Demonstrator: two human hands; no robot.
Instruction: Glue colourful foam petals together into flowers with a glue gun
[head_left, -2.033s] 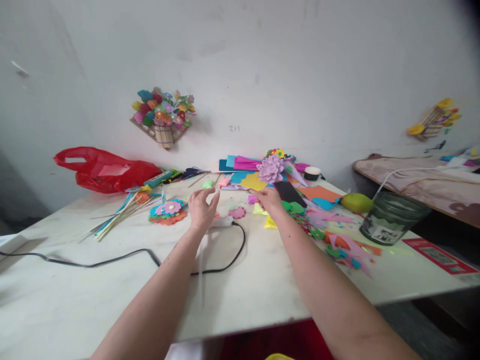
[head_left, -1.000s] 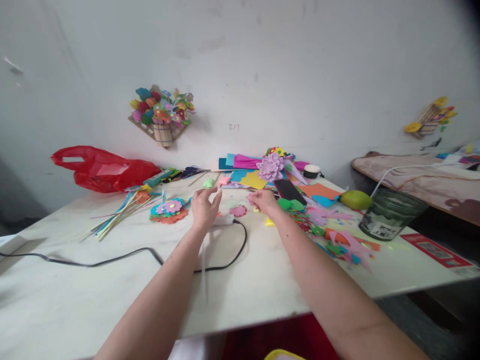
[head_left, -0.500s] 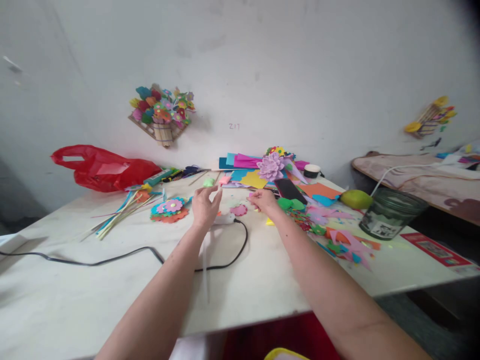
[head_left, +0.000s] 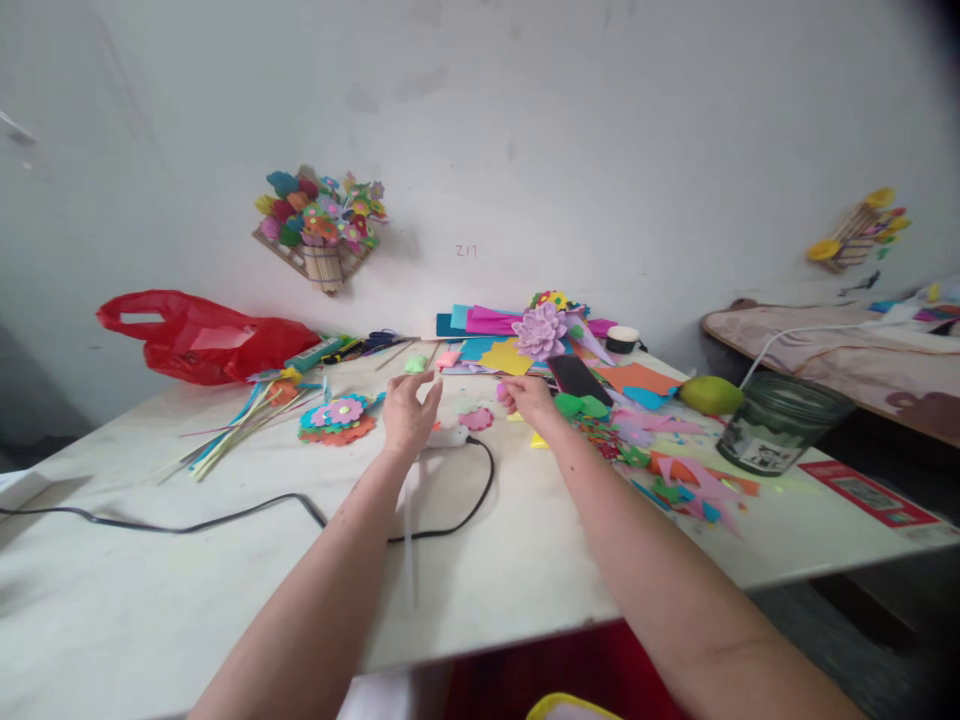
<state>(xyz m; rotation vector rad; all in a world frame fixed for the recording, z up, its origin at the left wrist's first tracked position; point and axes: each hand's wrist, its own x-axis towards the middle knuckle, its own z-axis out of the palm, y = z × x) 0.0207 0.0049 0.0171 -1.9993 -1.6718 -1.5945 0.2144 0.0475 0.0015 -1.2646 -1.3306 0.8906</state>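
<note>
Currently: right hand (head_left: 529, 400), pinching small magenta piece (head_left: 502, 392); left hand (head_left: 409, 412), half-curled — hold unclear — by white plastic glue gun (head_left: 451, 437). Step, seemingly: positioning; steadiness called for.

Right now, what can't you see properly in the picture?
All in the head view:
White corded tool: partly hidden behind the left hand.
Pink piece at the right hand: shape unclear, small and partly covered by it.
Red bag: its folds hide most of the inside.
Jar label: print too small and blurred.
Yellow-rimmed thing: cut off by the bottom edge.
</note>
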